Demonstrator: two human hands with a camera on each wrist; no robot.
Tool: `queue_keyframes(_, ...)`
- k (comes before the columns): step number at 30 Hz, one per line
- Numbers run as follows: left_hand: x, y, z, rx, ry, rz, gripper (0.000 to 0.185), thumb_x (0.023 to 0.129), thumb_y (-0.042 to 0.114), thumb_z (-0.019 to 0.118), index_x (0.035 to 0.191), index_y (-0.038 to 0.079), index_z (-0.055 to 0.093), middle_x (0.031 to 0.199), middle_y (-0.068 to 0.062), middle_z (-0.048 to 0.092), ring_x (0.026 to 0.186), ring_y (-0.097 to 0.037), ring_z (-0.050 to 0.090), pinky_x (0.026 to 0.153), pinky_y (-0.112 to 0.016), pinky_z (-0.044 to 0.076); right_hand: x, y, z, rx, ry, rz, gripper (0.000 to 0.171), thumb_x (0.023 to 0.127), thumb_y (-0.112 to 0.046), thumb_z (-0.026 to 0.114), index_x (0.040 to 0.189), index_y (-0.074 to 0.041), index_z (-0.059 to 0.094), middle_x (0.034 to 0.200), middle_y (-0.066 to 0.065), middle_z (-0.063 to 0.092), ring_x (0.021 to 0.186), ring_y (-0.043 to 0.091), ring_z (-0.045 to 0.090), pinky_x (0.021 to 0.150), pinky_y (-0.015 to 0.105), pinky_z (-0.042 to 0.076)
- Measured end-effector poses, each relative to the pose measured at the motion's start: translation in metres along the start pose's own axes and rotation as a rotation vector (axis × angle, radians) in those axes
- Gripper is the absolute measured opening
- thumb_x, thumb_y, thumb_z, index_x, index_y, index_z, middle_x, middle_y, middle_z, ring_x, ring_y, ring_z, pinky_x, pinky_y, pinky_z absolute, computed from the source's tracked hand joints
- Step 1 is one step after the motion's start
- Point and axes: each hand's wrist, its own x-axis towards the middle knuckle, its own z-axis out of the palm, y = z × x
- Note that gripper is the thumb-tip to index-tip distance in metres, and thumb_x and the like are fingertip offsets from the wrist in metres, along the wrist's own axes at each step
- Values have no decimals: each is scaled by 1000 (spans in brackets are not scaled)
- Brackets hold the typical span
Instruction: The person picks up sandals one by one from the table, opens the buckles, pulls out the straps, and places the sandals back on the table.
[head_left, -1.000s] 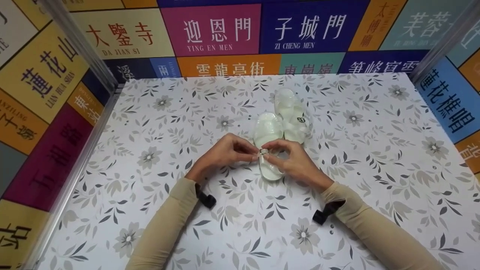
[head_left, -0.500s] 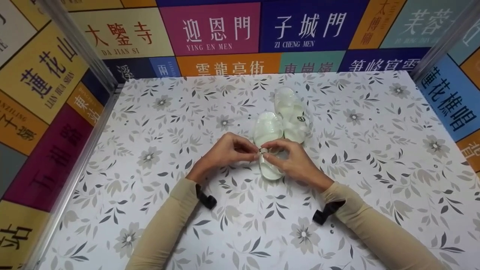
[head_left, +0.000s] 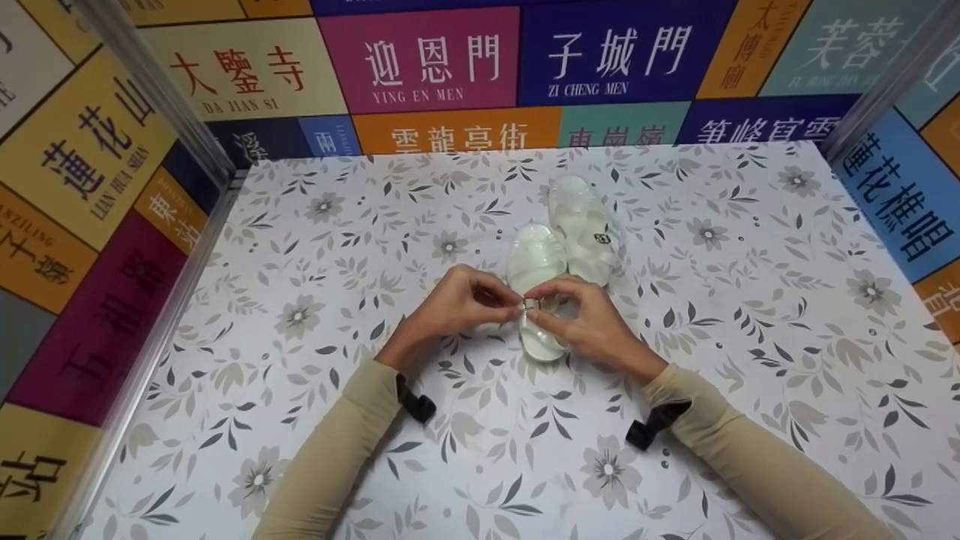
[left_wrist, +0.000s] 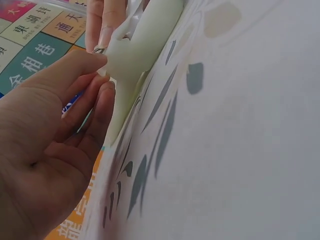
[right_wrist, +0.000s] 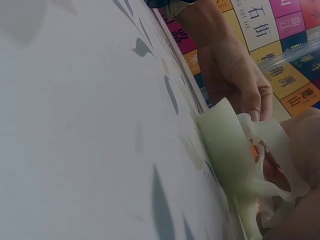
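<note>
A pale green-white jelly sandal [head_left: 536,259] lies on the table, its toe pointing away. At its ankle strap a small metal buckle [head_left: 532,304] shows between the two hands. From the left, my left hand [head_left: 454,304] pinches the strap beside the buckle between thumb and fingers. My right hand [head_left: 592,319] pinches the strap on the other side, thumb below and forefinger above. In the right wrist view the translucent strap [right_wrist: 277,147] rises from the thick heel [right_wrist: 225,145]. Fingers partly hide the buckle in the left wrist view.
The matching sandal [head_left: 581,225] lies just behind and to the right, touching or nearly touching the first. A floral-patterned cover [head_left: 360,247] spreads over the table. Panels with Chinese lettering [head_left: 424,60] stand along the back and sides. Black wrist mounts [head_left: 649,431] hang below both sleeves.
Both hands keep their hold at the strap. The left fingertips have shifted slightly right and a bit more of the buckle shows. Both sandals stay in place.
</note>
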Motion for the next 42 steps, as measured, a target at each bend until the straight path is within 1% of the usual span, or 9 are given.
queue_keyframes(7, 0, 12, 5, 88, 34, 2, 12, 90, 8, 87, 102, 9, 87, 95, -4, 85, 83, -14, 79, 78, -28, 67, 1, -1, 0, 3, 25, -25, 23, 90, -18, 90, 112, -22, 84, 113, -6, 78, 115, 15, 68, 110, 33, 46)
queue_keyframes(11, 0, 18, 5, 132, 26, -1, 13, 89, 6, 85, 102, 9, 87, 95, -5, 85, 82, -13, 78, 77, -27, 66, 1, 0, 1, 17, 18, -15, 24, 88, -20, 92, 110, -24, 84, 112, -6, 79, 115, 15, 68, 113, 37, 46)
queue_keyframes(14, -1, 20, 2, 150, 7, -19, 13, 90, 8, 85, 103, 9, 87, 96, -4, 85, 84, -14, 79, 78, -27, 66, 2, 1, 1, 36, 7, 4, 24, 88, -23, 92, 111, -24, 84, 113, -5, 79, 114, 16, 69, 112, 41, 47)
queue_keyframes(18, -1, 16, -3, 133, -28, -28, 14, 92, 15, 88, 106, 12, 87, 99, -2, 85, 86, -14, 79, 80, -29, 66, 1, 2, 1, 44, 6, 37, 25, 89, -27, 92, 112, -23, 84, 114, -4, 80, 112, 18, 71, 109, 43, 52)
queue_keyframes(22, -2, 10, -7, 80, -58, -26, 17, 91, 18, 90, 108, 14, 86, 100, -1, 84, 88, -15, 80, 82, -33, 67, 1, 3, 0, 32, 3, 55, 26, 89, -30, 91, 114, -25, 83, 116, -6, 79, 111, 17, 72, 105, 40, 55)
queue_keyframes(28, -2, 4, -8, 42, -64, -40, 15, 90, 21, 91, 103, 16, 86, 99, -1, 84, 88, -18, 80, 83, -33, 67, 1, 4, -1, 31, -15, 57, 28, 91, -29, 89, 118, -27, 82, 119, -7, 79, 111, 18, 71, 103, 38, 55)
queue_keyframes(33, -2, 3, -6, 7, -64, -65, 13, 91, 15, 89, 103, 14, 86, 100, -3, 84, 91, -18, 81, 86, -31, 67, 1, 4, -1, 48, -27, 63, 28, 92, -26, 88, 119, -26, 81, 121, -6, 79, 113, 19, 70, 105, 41, 54)
queue_keyframes(38, 0, 5, -1, 34, -37, -26, 12, 91, 4, 83, 102, 7, 85, 97, -6, 84, 87, -14, 80, 82, -30, 68, 1, 4, -2, 44, -24, 34, 26, 93, -26, 88, 118, -26, 82, 118, -6, 79, 111, 19, 70, 102, 37, 54)
queue_keyframes(42, 1, 7, 3, 54, -16, -7, 13, 89, 1, 80, 100, 5, 84, 93, -7, 83, 83, -12, 80, 80, -29, 68, 1, 3, -2, 52, -17, 28, 25, 92, -23, 88, 116, -24, 82, 116, -5, 80, 109, 19, 71, 101, 32, 54)
